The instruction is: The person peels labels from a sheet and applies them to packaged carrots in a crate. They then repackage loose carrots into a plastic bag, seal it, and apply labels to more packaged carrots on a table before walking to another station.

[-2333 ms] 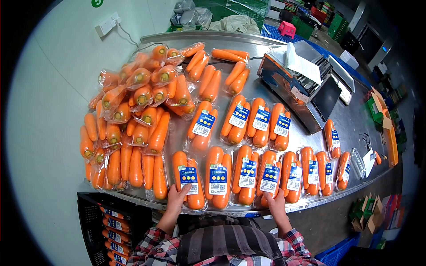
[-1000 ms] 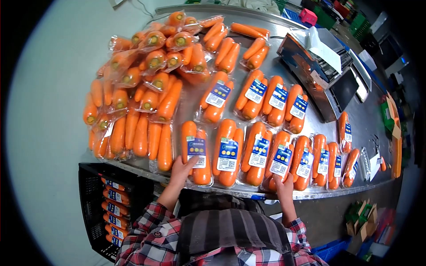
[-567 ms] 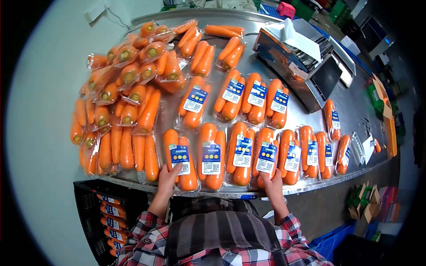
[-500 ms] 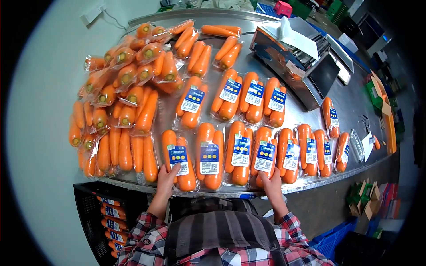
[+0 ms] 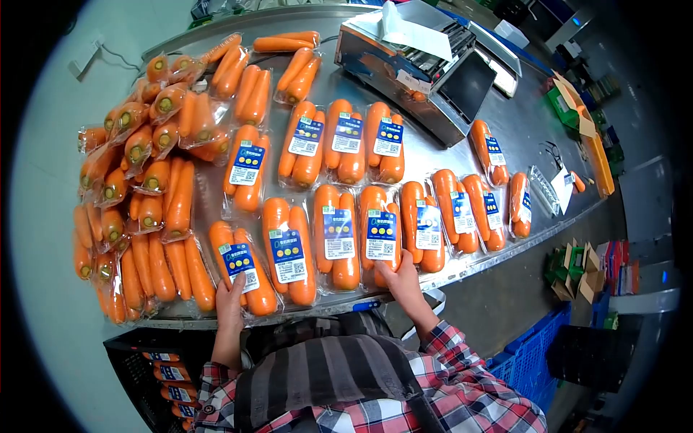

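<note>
My left hand (image 5: 230,302) grips the near end of a labelled carrot pack (image 5: 253,285), the leftmost in the front row. That pack leans, its far end angled to the left. My right hand (image 5: 401,283) holds the near edge of another labelled carrot pack (image 5: 373,202), with the thumb on top and the other fingers partly hidden. Between them lie two more labelled packs, a carrot pack (image 5: 276,216) and a carrot pack (image 5: 328,202). All are clear-wrapped, with blue-and-white labels, flat on the metal table (image 5: 209,189).
Unlabelled carrot packs (image 5: 137,148) are heaped at the left. A second labelled row (image 5: 348,162) lies behind the front one. A metal machine with a dark screen (image 5: 468,86) stands at the back right. Below the table's left edge, a black crate (image 5: 130,353) holds labelled packs.
The view has turned, so the table and packs appear shifted left and tilted. Both hands remain at the same two packs. The leftmost front pack looks more slanted.
</note>
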Motion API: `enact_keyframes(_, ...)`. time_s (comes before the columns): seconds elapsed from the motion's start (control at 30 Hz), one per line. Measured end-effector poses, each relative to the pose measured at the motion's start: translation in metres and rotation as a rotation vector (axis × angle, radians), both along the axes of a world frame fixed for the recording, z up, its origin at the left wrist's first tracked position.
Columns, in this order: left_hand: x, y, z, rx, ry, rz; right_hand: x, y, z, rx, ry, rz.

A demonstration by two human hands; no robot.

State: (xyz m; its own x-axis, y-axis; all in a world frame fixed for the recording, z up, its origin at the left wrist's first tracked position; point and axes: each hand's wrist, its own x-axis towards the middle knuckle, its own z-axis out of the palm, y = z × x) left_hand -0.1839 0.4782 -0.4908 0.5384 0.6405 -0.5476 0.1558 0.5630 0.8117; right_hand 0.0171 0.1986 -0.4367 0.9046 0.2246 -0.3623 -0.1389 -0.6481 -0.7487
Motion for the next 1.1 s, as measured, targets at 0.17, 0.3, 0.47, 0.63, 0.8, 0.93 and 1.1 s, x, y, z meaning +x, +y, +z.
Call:
enact_keyframes(0.17, 0.001, -0.001, 0.002, 0.019, 0.002, 0.012, 0.0, 0.001, 0.002, -0.014, 0.005, -0.001)
enact_keyframes(0.3, 0.003, -0.002, 0.007, 0.016, -0.02, 0.003, 0.0, 0.001, 0.003, -0.013, 0.004, -0.007)
enact_keyframes(0.47, 0.002, -0.001, 0.007, 0.019, -0.021, -0.017, 0.0, 0.002, 0.004, -0.044, -0.005, -0.008)
enact_keyframes(0.63, 0.001, -0.001, 0.003, 0.028, -0.022, -0.004, 0.0, 0.001, 0.004, -0.056, -0.02, 0.006)
enact_keyframes(0.8, 0.001, -0.001, 0.003, 0.016, -0.031, -0.001, -0.001, 0.001, 0.004, -0.052, -0.014, -0.001)
enact_keyframes(0.93, -0.001, 0.0, -0.001, 0.007, -0.032, -0.003, 0.0, 0.001, 0.003, -0.054, -0.009, 0.003)
enact_keyframes(1.1, -0.001, 0.0, -0.001, 0.016, -0.022, 0.003, 0.0, 0.001, 0.003, -0.055, -0.002, 0.004)
